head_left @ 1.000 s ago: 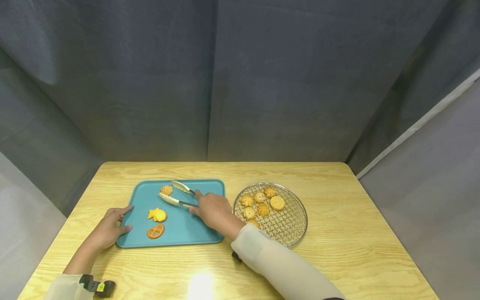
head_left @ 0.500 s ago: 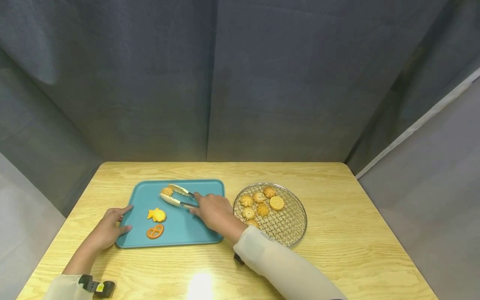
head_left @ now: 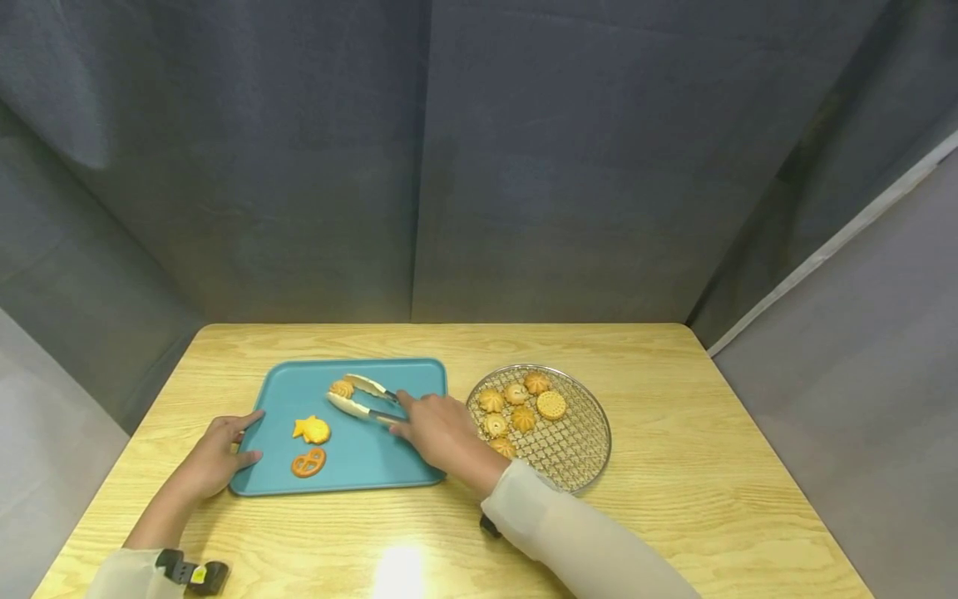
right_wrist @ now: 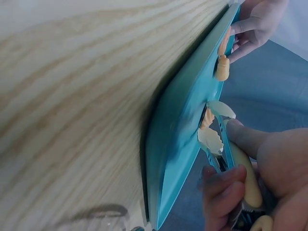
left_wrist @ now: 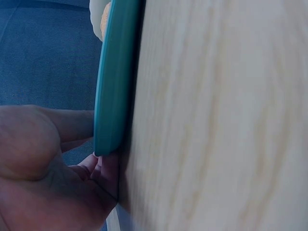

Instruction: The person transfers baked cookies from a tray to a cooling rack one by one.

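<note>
My right hand (head_left: 441,428) grips a pair of tongs (head_left: 350,405) with pale scalloped tips, reaching in from the right over a blue tray (head_left: 382,466). Between the tong tips is a swirl cookie (head_left: 341,388), partly covered by them. In the right wrist view the tips stand on both sides of the cookie (right_wrist: 208,119), close over the tray. At the tray's left edge, my left hand (head_left: 213,453) holds the rim between thumb and fingers. A fish-shaped cookie (head_left: 311,429) and a pretzel (head_left: 308,462) lie on the tray's left half.
To the right of the tray stands a round wire rack (head_left: 572,457) with several cookies, including a round dotted one (head_left: 551,405). My right forearm passes over its near left edge. Both sit on a wooden table (head_left: 696,466) with grey curtains (head_left: 569,166) behind.
The tongs have narrowed around the swirl cookie, and the cookie has shifted slightly right and nearer along with them. My right hand moved a little right; my left hand stayed at the tray.
</note>
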